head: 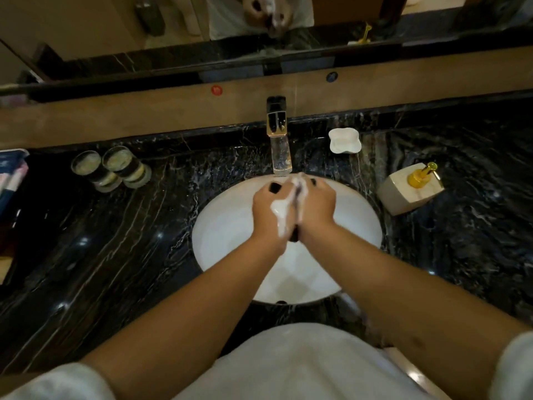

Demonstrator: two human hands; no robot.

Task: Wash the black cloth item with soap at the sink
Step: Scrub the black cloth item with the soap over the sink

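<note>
I pressed my left hand [272, 209] and right hand [315, 204], both closed, around the lathered cloth [294, 236] mid-frame over the sink [219, 235], so suds dropped inside.

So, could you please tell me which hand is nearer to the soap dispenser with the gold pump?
Right. The right hand is over the basin on the soap dispenser's side; the left hand presses against it on the side away from the dispenser.

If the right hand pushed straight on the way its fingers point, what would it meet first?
Probably the faucet spout: the right hand points away from the person, just short of it over the sink. Depth is unclear.
</note>
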